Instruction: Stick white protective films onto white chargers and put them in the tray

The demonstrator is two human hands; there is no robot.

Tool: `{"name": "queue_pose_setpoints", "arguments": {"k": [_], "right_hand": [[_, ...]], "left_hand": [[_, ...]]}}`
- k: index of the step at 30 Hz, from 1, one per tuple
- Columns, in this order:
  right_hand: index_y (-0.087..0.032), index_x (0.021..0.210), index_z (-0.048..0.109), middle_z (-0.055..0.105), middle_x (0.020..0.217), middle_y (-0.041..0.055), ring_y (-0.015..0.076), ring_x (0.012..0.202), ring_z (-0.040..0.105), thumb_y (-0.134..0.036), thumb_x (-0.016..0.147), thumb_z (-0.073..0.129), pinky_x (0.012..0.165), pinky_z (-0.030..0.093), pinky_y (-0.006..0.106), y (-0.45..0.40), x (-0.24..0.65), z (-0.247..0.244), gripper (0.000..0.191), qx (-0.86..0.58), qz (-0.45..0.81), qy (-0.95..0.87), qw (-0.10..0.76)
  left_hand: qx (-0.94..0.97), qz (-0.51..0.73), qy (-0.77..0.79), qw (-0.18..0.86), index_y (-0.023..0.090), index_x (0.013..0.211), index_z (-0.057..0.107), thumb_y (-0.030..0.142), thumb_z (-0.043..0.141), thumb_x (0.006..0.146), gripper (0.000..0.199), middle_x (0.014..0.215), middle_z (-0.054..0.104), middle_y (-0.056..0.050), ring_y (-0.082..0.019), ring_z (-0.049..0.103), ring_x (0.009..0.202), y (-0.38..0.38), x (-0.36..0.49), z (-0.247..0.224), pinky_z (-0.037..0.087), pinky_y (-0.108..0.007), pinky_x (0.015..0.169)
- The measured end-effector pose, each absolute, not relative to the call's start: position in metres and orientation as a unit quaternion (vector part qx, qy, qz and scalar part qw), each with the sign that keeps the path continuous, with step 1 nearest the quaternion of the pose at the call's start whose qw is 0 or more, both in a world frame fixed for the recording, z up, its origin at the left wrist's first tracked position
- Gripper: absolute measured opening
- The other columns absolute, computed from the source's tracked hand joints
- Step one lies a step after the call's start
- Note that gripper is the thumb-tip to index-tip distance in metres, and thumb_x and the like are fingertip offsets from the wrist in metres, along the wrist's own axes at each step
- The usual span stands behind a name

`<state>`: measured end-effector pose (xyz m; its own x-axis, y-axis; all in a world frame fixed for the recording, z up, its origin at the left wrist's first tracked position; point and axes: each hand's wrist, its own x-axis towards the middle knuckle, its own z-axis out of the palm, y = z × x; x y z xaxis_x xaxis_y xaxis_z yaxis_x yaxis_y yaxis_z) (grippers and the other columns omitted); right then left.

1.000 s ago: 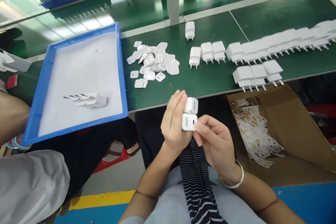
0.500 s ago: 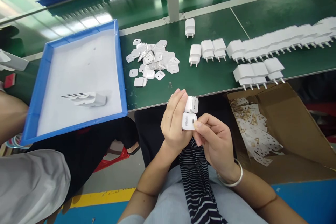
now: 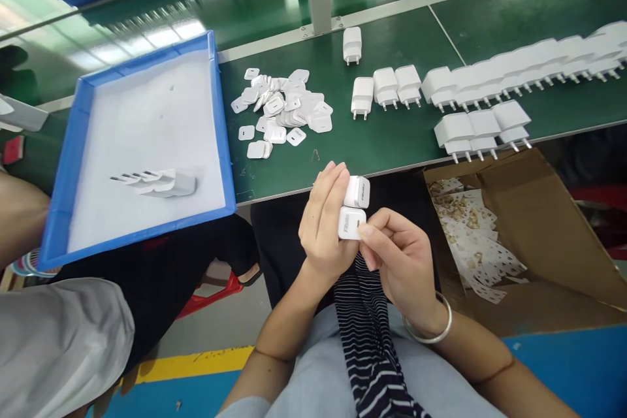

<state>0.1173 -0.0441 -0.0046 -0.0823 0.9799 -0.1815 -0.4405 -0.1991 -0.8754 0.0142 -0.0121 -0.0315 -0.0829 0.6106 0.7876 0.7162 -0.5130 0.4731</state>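
My left hand [image 3: 321, 225] is closed around two white charger plugs, stacked one above the other, end faces towards me. The upper charger [image 3: 356, 192] has a printed end face with a dark slot. Over the end of the lower one lies a white face plate [image 3: 349, 223] with grey lettering and a small port slot. With thumb and finger my right hand [image 3: 401, 255] pinches this plate at its right corner. Whether the plate is seated or loose I cannot tell. The lower charger's body is mostly hidden by my left hand.
On the green bench lies a pile of white face plates [image 3: 294, 108]. Several chargers [image 3: 386, 88] stand right of it, with a long row [image 3: 514, 65] beyond. A blue tray [image 3: 226, 163] holds a few chargers. A cardboard box [image 3: 558, 228] is below; a co-worker's sleeve [image 3: 63, 339] is at left.
The camera view has shifted slightly. Both hands keep the same grip on the chargers and the plate, with hardly any visible movement.
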Motion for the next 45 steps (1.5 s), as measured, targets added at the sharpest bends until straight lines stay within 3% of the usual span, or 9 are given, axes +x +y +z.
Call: {"name": "queue_pose_setpoints", "arguments": {"k": [10, 22, 34, 41, 45], "right_hand": [[-0.018, 0.066, 0.053, 0.043, 0.056, -0.0074, 0.0054, 0.049, 0.034, -0.020, 0.092, 0.067, 0.046, 0.028, 0.020, -0.039, 0.120, -0.004, 0.029, -0.439, 0.613, -0.383, 0.533], [-0.019, 0.065, 0.050, 0.039, 0.055, -0.0083, 0.0053, 0.048, 0.029, -0.033, 0.090, 0.072, 0.044, 0.024, 0.021, -0.032, 0.121, 0.002, 0.036, -0.444, 0.634, -0.390, 0.498], [-0.019, 0.062, 0.049, 0.038, 0.053, -0.0084, 0.0050, 0.047, 0.027, -0.040, 0.089, 0.073, 0.043, 0.022, 0.022, -0.029, 0.122, 0.004, 0.041, -0.444, 0.646, -0.400, 0.475], [-0.018, 0.055, 0.047, 0.039, 0.051, -0.0079, 0.0042, 0.046, 0.028, -0.036, 0.079, 0.083, 0.042, 0.020, 0.022, -0.024, 0.124, -0.001, 0.047, -0.426, 0.683, -0.385, 0.451], [-0.018, 0.055, 0.057, 0.043, 0.047, -0.0051, 0.0056, 0.039, 0.028, -0.044, 0.091, 0.069, 0.038, 0.018, 0.024, -0.028, 0.129, -0.006, 0.046, -0.384, 0.714, -0.373, 0.450]], "left_hand": [[-0.676, -0.550, -0.487, 0.049, 0.009, 0.128, 0.063, 0.017, 0.054, 0.097, 0.034, 0.125, 0.073, -0.016, -0.025, 0.069, 0.123, -0.007, 0.015, -0.036, 0.058, -0.039, 0.105], [-0.669, -0.557, -0.491, 0.041, 0.009, 0.127, 0.064, 0.011, 0.056, 0.093, 0.035, 0.124, 0.074, -0.015, -0.025, 0.069, 0.122, -0.005, 0.014, -0.034, 0.058, -0.038, 0.104], [-0.668, -0.547, -0.504, 0.016, 0.013, 0.130, 0.062, 0.022, 0.053, 0.099, 0.034, 0.128, 0.072, -0.014, -0.025, 0.068, 0.124, -0.007, 0.013, -0.034, 0.057, -0.039, 0.105], [-0.644, -0.560, -0.510, -0.104, 0.016, 0.125, 0.066, 0.027, 0.067, 0.092, 0.035, 0.126, 0.074, -0.011, -0.025, 0.071, 0.117, -0.009, 0.011, -0.036, 0.061, -0.039, 0.099], [-0.614, -0.583, -0.482, -0.226, 0.020, 0.125, 0.067, 0.025, 0.073, 0.087, 0.038, 0.124, 0.075, -0.009, -0.025, 0.074, 0.112, -0.010, 0.009, -0.039, 0.064, -0.037, 0.093]]}}
